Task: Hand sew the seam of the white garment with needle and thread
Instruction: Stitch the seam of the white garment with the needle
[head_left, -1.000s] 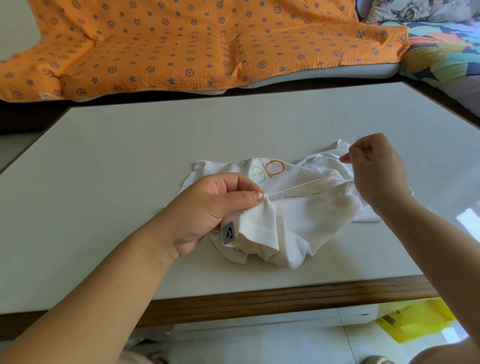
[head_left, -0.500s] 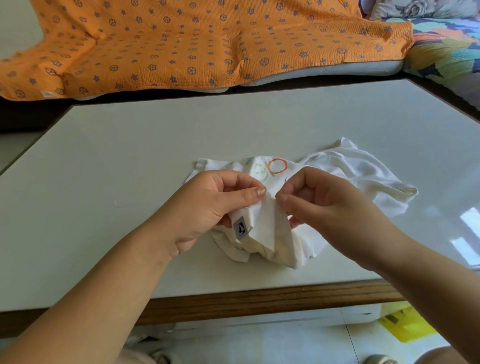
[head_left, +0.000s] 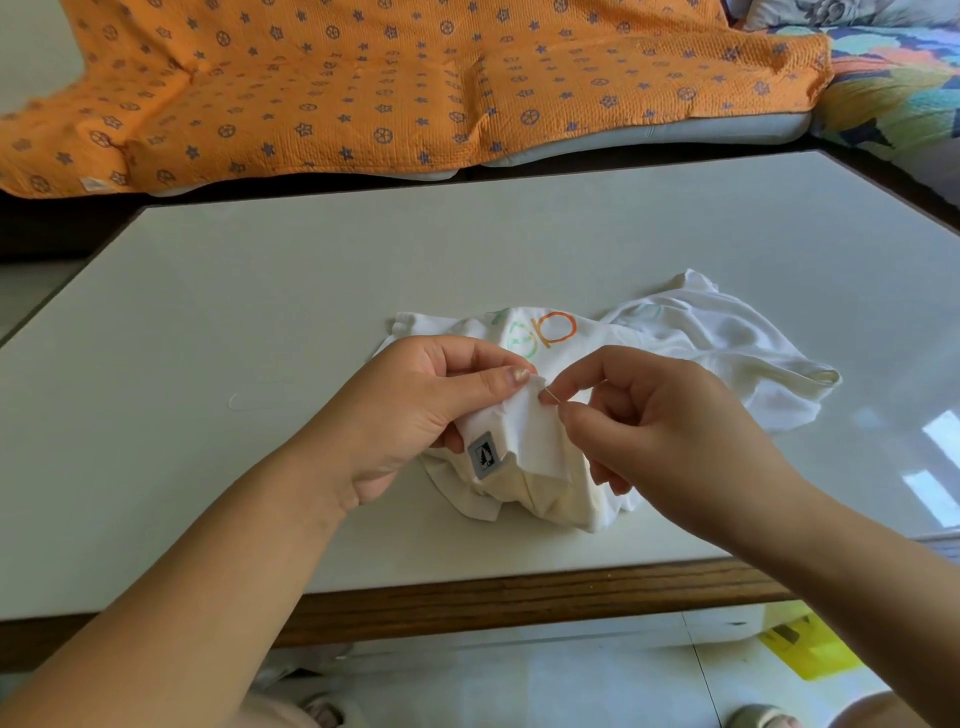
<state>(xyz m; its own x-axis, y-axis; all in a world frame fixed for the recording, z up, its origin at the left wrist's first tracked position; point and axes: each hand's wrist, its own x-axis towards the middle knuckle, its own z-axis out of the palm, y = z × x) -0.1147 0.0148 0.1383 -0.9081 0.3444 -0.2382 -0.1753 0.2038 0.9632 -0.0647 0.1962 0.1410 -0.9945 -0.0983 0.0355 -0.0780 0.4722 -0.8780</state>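
Head view: crumpled white cotton garment (head_left: 727, 343) lies mid pale glossy bench (head_left: 260, 312), both hands on it.
Left hand (head_left: 415, 410) fingers (head_left: 509, 375) pinch a raised fold above the grey woven label (head_left: 483, 457); right hand (head_left: 660, 431) thumb and forefinger pinch the thin metal needle (head_left: 550, 396) at that fold's edge.

Garment (head_left: 727, 348) lies on the desk (head_left: 260, 291), right of centre, near the front edge. Left hand (head_left: 415, 410) grips a raised fold from the left. Right hand (head_left: 670, 431) pinches the needle (head_left: 549, 392) just right of that fold. Label (head_left: 484, 457) sits below the left thumb. Blanket (head_left: 363, 78) lies on the sofa (head_left: 675, 137) behind the desk.
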